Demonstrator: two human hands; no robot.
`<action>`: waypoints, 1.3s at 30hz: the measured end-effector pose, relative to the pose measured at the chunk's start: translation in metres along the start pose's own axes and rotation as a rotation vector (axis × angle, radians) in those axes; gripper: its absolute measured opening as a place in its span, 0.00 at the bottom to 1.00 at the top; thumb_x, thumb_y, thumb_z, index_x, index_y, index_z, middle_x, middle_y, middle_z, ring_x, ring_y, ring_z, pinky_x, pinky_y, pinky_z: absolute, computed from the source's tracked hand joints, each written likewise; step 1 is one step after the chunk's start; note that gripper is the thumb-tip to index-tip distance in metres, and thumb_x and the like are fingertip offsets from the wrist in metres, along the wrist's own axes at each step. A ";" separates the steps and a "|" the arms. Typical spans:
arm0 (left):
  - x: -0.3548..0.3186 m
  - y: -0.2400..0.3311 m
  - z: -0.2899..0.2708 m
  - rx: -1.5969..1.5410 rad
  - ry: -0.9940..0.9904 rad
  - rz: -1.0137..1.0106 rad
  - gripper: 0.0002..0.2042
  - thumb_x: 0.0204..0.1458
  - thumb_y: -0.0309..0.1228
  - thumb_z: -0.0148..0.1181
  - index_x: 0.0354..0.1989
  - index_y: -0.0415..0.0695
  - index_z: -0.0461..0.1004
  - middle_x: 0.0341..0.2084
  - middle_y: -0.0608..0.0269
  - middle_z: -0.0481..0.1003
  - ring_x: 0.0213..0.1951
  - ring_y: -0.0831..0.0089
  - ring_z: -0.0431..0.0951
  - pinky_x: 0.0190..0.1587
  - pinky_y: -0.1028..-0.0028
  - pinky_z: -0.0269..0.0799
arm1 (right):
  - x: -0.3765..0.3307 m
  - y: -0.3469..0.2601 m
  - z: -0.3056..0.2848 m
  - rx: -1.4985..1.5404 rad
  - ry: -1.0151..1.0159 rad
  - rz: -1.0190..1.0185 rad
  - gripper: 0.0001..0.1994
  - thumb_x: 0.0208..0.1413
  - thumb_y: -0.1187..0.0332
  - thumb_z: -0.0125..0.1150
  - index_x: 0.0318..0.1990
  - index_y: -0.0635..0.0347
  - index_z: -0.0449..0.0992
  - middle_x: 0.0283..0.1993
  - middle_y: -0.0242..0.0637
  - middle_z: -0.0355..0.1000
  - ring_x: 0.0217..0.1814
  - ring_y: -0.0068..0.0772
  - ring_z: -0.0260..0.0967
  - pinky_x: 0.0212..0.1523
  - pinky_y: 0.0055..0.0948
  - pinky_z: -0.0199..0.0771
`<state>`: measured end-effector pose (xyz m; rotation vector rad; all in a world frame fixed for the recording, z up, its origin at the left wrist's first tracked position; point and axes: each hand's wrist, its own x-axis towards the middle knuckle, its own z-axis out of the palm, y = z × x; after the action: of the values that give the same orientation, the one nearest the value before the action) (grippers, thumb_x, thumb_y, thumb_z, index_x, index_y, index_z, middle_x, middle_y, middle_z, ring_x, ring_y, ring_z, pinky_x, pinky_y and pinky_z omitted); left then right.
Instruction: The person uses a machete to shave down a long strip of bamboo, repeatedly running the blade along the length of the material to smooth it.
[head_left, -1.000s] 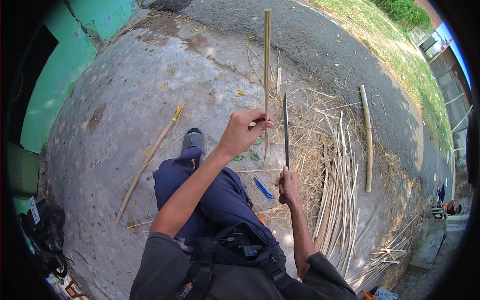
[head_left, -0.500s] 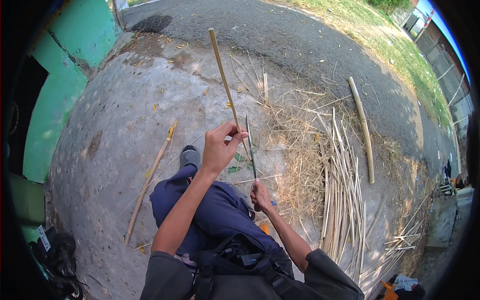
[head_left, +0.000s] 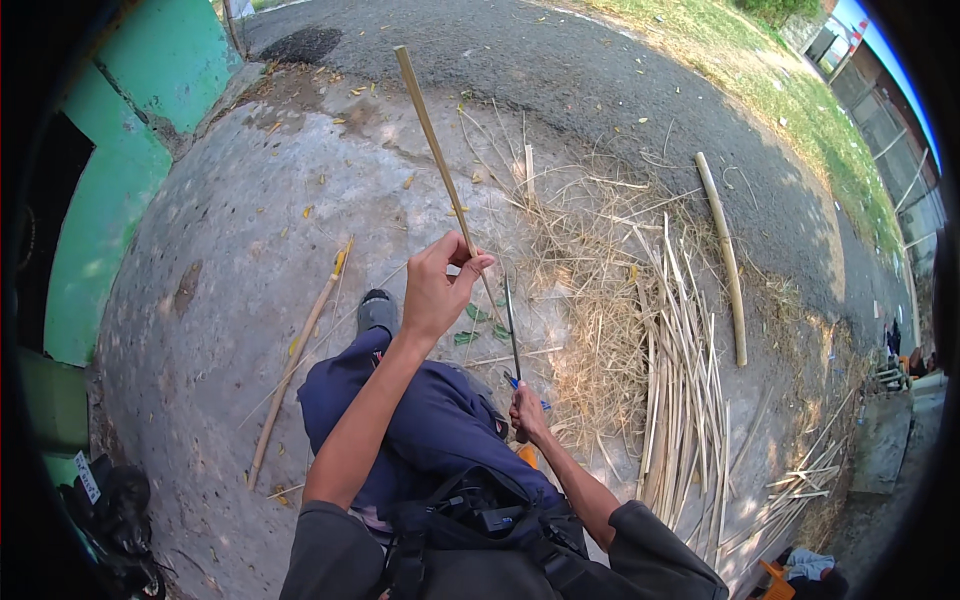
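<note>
My left hand (head_left: pixel 440 290) pinches a long bamboo strip (head_left: pixel 430 135) near its lower part. The strip slants up and away to the left, and a short end shows below my fingers. My right hand (head_left: pixel 527 411) is closed around the handle of a long, narrow knife (head_left: pixel 514 338). Its dark blade points away from me, just right of the strip's lower end, with a small gap between them. Loose bamboo shavings (head_left: pixel 600 335) lie on the ground to the right of the knife.
A heap of split bamboo strips (head_left: pixel 682 400) lies at the right, with a thicker bamboo pole (head_left: pixel 724 262) beyond it. Another bamboo stick (head_left: pixel 298 370) rests on the concrete at left. My shoe (head_left: pixel 377 311) is below the left hand. A green wall (head_left: pixel 110 215) stands far left.
My right hand has drawn the knife slightly back toward me and to the right. The strip's far end has swung left and a little higher, with the left hand still pinching it.
</note>
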<state>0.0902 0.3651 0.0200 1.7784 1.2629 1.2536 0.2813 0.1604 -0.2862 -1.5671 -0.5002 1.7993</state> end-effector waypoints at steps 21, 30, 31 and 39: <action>-0.003 -0.014 -0.004 0.015 0.072 0.075 0.08 0.58 0.28 0.68 0.33 0.37 0.76 0.26 0.60 0.82 0.29 0.77 0.84 0.29 0.76 0.82 | -0.012 0.058 -0.038 -0.099 0.109 0.115 0.29 0.69 0.37 0.42 0.27 0.51 0.62 0.16 0.26 0.54 0.12 0.21 0.50 0.14 0.26 0.50; -0.007 -0.012 -0.013 0.009 0.132 0.002 0.11 0.58 0.31 0.69 0.32 0.37 0.75 0.22 0.58 0.81 0.26 0.74 0.83 0.29 0.74 0.78 | -0.020 0.049 -0.065 -0.136 0.056 0.134 0.29 0.70 0.38 0.42 0.24 0.50 0.60 0.14 0.24 0.53 0.11 0.19 0.48 0.12 0.26 0.47; -0.004 -0.015 -0.012 0.036 0.152 0.003 0.11 0.58 0.31 0.69 0.31 0.37 0.75 0.22 0.58 0.81 0.26 0.74 0.83 0.29 0.74 0.78 | -0.021 0.055 -0.074 -0.152 0.067 0.137 0.29 0.70 0.38 0.43 0.24 0.50 0.60 0.14 0.24 0.52 0.10 0.19 0.48 0.12 0.26 0.47; -0.007 -0.017 -0.016 0.033 0.168 -0.024 0.13 0.57 0.32 0.70 0.29 0.37 0.73 0.22 0.58 0.81 0.26 0.73 0.84 0.30 0.73 0.78 | -0.041 0.062 -0.071 -0.172 0.133 0.104 0.29 0.69 0.37 0.45 0.25 0.50 0.63 0.15 0.24 0.54 0.11 0.19 0.48 0.12 0.25 0.46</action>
<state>0.0687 0.3634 0.0088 1.7048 1.4005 1.4000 0.3361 0.0783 -0.3141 -1.8476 -0.5302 1.7514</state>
